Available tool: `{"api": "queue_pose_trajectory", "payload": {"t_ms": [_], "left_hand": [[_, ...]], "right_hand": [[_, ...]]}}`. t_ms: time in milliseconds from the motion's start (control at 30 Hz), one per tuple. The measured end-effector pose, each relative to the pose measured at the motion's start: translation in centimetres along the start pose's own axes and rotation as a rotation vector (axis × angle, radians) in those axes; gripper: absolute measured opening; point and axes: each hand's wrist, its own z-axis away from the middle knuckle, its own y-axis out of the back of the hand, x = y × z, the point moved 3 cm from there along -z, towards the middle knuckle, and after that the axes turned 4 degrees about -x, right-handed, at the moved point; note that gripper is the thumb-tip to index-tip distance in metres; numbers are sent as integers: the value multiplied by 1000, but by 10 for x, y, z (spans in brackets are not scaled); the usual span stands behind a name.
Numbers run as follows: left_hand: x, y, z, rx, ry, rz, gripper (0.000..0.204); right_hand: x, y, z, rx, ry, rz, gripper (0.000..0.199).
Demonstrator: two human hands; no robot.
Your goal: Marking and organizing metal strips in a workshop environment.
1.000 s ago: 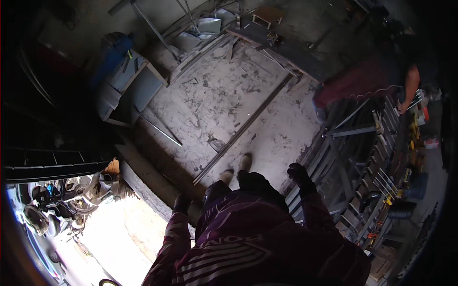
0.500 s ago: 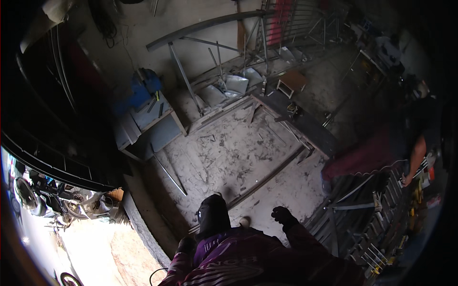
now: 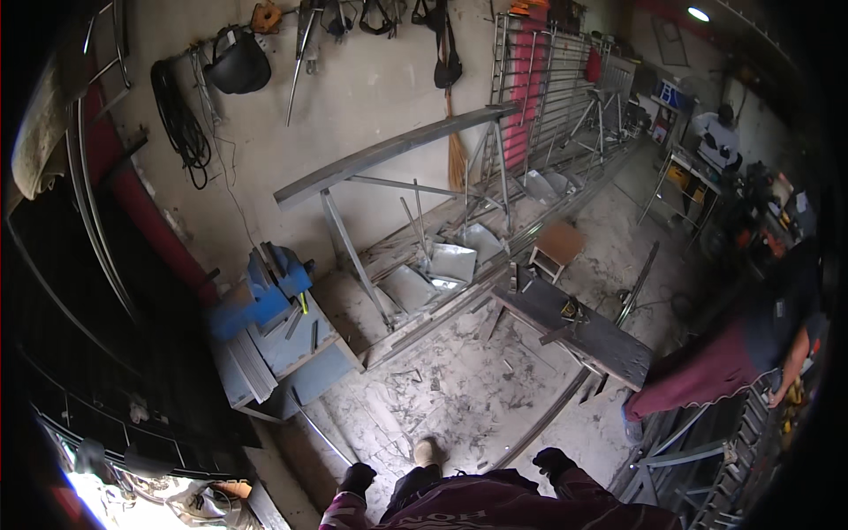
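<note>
My left hand (image 3: 357, 478), in a dark glove, hangs low by my side; its dark fingers do not stand out clearly. Just beyond it in the picture is the end of a thin metal rod (image 3: 320, 435) on the floor. My right hand (image 3: 554, 463), also gloved, is out to my right with its fingers curled in and nothing visible in them. Between the hands my shoe (image 3: 426, 452) shows on the dusty floor. A long metal bar (image 3: 541, 422) lies on the floor ahead of my right hand.
A workbench (image 3: 305, 340) with a blue vise (image 3: 272, 276) stands left. A low dark bench (image 3: 583, 340) and a small wooden stool (image 3: 558, 242) are ahead right. At right a person (image 3: 720, 353) bends over metal frames (image 3: 720, 464). A long beam on legs (image 3: 389, 152) lines the wall.
My view has tilted up, bringing the wall and the far room into sight. My feet have moved, and my left hand has swung forward into clearer view.
</note>
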Motion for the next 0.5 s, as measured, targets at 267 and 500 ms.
{"api": "queue_pose_trajectory", "payload": {"t_ms": [267, 500], "left_hand": [[-123, 148, -123, 171, 16, -214, 19], [-102, 130, -166, -167, 667, 722, 31]], "right_hand": [[-207, -4, -64, 3, 152, -279, 43], [-168, 32, -215, -300, 340, 975, 24]]}}
